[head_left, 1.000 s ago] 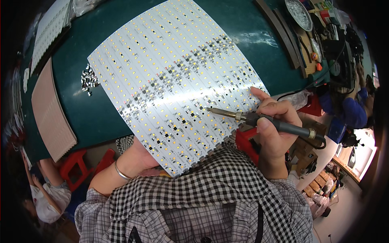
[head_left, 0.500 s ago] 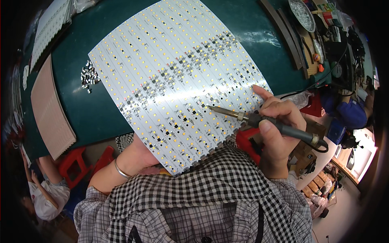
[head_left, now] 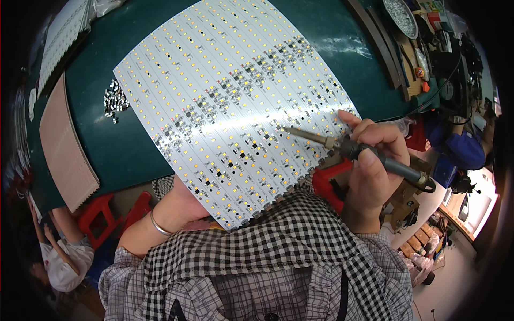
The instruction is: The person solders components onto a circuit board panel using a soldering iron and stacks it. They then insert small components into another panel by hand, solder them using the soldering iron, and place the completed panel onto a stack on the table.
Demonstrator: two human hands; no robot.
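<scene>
A large white LED circuit board panel (head_left: 214, 112), lined with rows of small yellow LEDs and dark chips, lies slanted before me, bowed in the picture. My left hand (head_left: 188, 203) reaches under its lower left edge, and its fingers are hidden there. A soldering iron (head_left: 385, 163) with a dark handle is gripped in my right hand (head_left: 377, 160), thumb and fingers wrapped round it. Its metal tip points left over the right part of the panel, close to a row of chips; whether it touches cannot be made out. My right index finger reaches the panel's right edge.
Small metallic parts (head_left: 115, 100) lie heaped on the green table (head_left: 96, 136), left of the panel. Further left are a pinkish board stack (head_left: 67, 144) and a white one (head_left: 64, 37). Dark bars (head_left: 377, 43) and a metal dish (head_left: 400, 18) sit at far right. Red stools stand below.
The soldering iron and my right hand have moved slightly, the tip going up and right across the panel. The panel has shifted a little to the left. My left hand stays under it.
</scene>
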